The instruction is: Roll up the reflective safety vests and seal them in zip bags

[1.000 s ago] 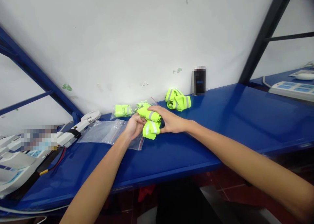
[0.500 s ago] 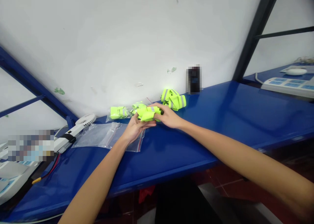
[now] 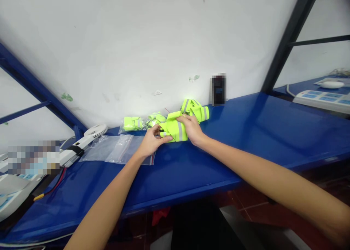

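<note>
Between my two hands is a folded neon-yellow reflective strap with grey stripes, held above the blue table. My left hand grips its left end, thumb along the lower edge. My right hand pinches its upper right part, the thumb on top. Just behind my right hand lies another loose reflective strap bundle. Against the wall, left of the held strap, are a bagged yellow strap and a further yellow bundle. Clear zip bags lie flat beside my left hand.
A white handheld fan lies at the left, near power strips and a cable with a yellow connector. A blurred dark box stands against the wall. Metal shelf posts rise at both sides.
The strap in my hands has been turned and spread wider, showing a broad face with a grey stripe. My right hand has shifted slightly right, and the view has moved a little.
</note>
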{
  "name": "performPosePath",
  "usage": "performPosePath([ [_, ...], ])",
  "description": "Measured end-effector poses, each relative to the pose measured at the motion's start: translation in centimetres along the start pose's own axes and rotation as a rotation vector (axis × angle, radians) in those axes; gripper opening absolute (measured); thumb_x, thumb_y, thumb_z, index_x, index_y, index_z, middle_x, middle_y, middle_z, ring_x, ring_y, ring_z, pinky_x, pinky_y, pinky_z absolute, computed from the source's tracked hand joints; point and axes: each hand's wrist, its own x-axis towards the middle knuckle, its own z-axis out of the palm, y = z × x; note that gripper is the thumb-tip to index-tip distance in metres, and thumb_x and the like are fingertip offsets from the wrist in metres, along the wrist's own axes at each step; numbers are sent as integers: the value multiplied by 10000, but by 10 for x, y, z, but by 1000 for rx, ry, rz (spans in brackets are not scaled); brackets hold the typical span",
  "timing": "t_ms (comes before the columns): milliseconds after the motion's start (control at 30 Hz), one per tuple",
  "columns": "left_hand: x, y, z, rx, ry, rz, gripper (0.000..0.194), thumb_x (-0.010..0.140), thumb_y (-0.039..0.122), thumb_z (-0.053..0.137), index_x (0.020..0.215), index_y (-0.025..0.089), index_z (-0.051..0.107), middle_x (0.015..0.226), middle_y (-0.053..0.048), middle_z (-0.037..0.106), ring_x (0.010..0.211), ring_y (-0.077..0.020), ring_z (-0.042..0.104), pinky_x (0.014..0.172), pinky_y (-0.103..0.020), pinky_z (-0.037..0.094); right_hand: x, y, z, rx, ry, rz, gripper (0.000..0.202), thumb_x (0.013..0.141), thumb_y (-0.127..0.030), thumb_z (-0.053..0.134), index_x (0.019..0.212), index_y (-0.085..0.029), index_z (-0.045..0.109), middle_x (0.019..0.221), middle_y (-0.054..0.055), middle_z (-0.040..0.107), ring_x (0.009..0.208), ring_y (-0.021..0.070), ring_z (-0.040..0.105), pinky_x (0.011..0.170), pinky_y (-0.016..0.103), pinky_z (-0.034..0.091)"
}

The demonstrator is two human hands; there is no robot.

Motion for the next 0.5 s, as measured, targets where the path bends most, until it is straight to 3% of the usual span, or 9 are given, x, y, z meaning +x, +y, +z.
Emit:
performPosePath([
  [133,-2,4,8,-67,-43,-3,577,624,298,858,1120,180,589,1107,-83,681,1031,-252,647,883,-336,511,-1,-2,0,-65,62,-68,138,754,-353,608,735,-217,615,674,-20,582,705,182,544,689,307,428],
  [267,-7,4,14,-32,19,1,422,699,420,797,981,177,598,935,-49,661,866,-215,633,753,-291,512,-5,-5,1,-104,65,-113,181,777,-260,544,956,-260,564,662,-47,543,621,165,496,639,293,407],
  [400,-10,-4,14,11,85,-24,429,767,550,699,956,179,595,914,-33,632,828,-196,601,707,-284,507,-7,-5,2,-182,-17,-288,108,843,-255,492,905,-223,575,804,-10,587,727,169,530,701,292,417],
  [500,-11,-10,14,70,100,0,469,801,617,632,943,173,579,897,-32,610,801,-178,574,701,-286,507,-6,-3,1,-212,-26,-352,113,886,-267,470,843,-205,555,774,-7,561,738,168,522,699,286,409],
])
